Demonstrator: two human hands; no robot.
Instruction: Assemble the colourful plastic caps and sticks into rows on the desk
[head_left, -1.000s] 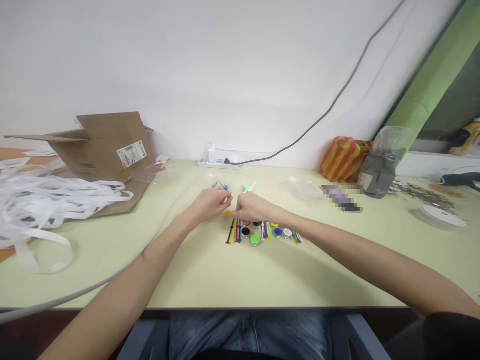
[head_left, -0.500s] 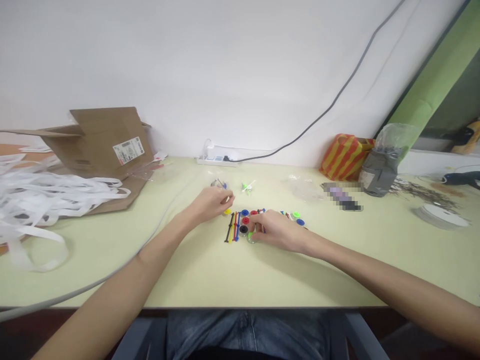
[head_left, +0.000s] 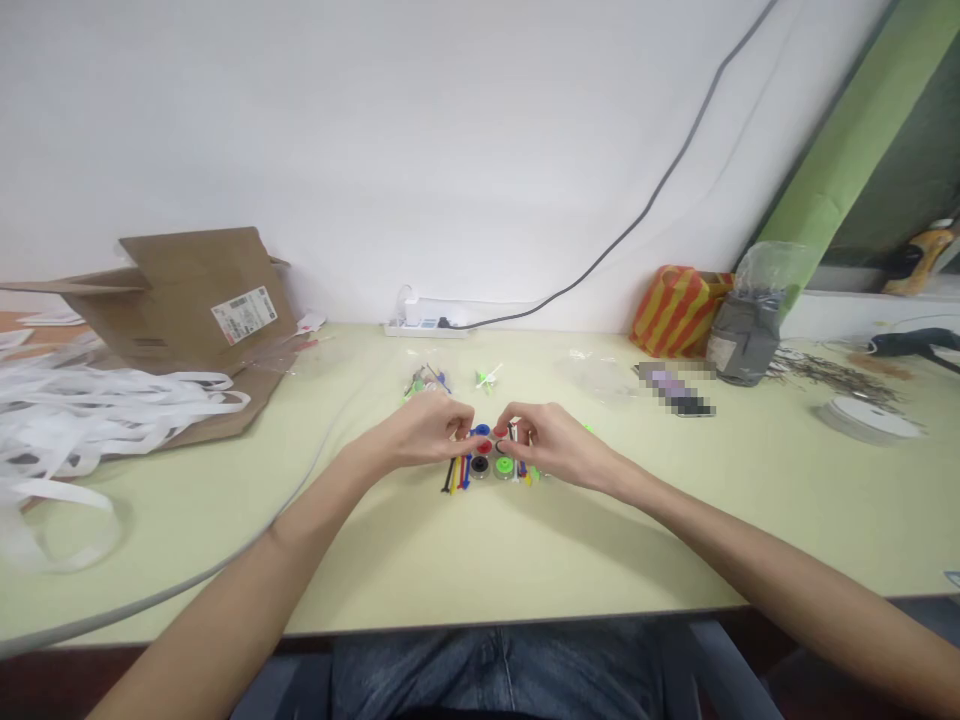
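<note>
Small round discs lie grouped on the table: a blue disc (head_left: 482, 430), a red disc (head_left: 484, 447), a black disc (head_left: 479, 467) and a bright green disc (head_left: 504, 467). Thin arrow-shaped plastic pieces (head_left: 459, 475) in black, yellow, red and blue line the group's left side; more arrow pieces (head_left: 517, 470) line its right. My left hand (head_left: 424, 432) comes in from the left, fingers curled, thumb stretched to the red disc. From the right, my right hand (head_left: 559, 445) has thumb and forefinger apart at the discs, partly hiding them. Neither hand visibly lifts anything.
Behind the hands lie a bag of small parts (head_left: 426, 380) and green and white pieces (head_left: 487, 378). A power strip (head_left: 427, 328) sits by the wall. White ribbon (head_left: 135, 410) and a cardboard box (head_left: 217, 290) stand left; a striped bag (head_left: 671, 315) and ribbon roll (head_left: 870, 420) right.
My right hand has let go of the green disc and moved up to the discs behind it. My left hand has come down to the group, thumb now stretched out.
</note>
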